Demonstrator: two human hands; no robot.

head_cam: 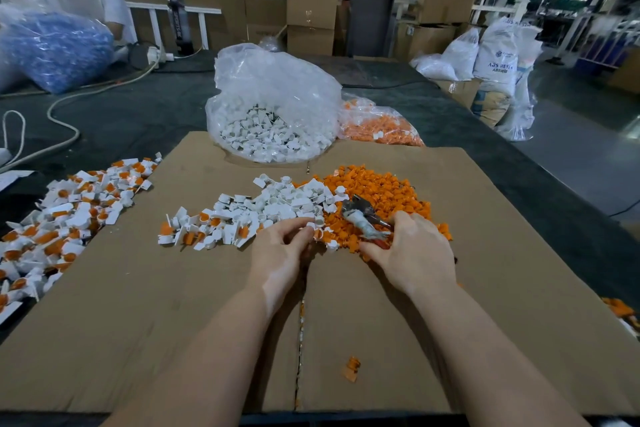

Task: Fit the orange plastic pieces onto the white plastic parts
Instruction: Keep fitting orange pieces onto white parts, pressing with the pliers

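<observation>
Forearms are reaching out side by side over the cardboard sheet (173,340), which is serving as a work mat, probably to keep small parts from scattering. A stray orange piece (351,368) is lying near its centre seam, closest to the person.

The left hand (280,253) is curling its fingers in and pinching a small white part (317,222) at the near edge of the heaps. The right hand (414,250) is gripping a pair of pliers (363,218), jaws pointing left toward that part, apparently to press a piece home; whether an orange piece is also in its fingers I cannot tell.

Just beyond the hands, the white parts pile (280,204) and the orange pieces pile (381,194) are touching each other, likely so both stay within easy reach. Off to the left, the assembled pieces heap (69,218) is spreading over the mat's edge, well apart from the loose stock.

Farther back, a clear bag of white parts (273,107) is standing open, with a bag of orange pieces (377,125) just beside it.
</observation>
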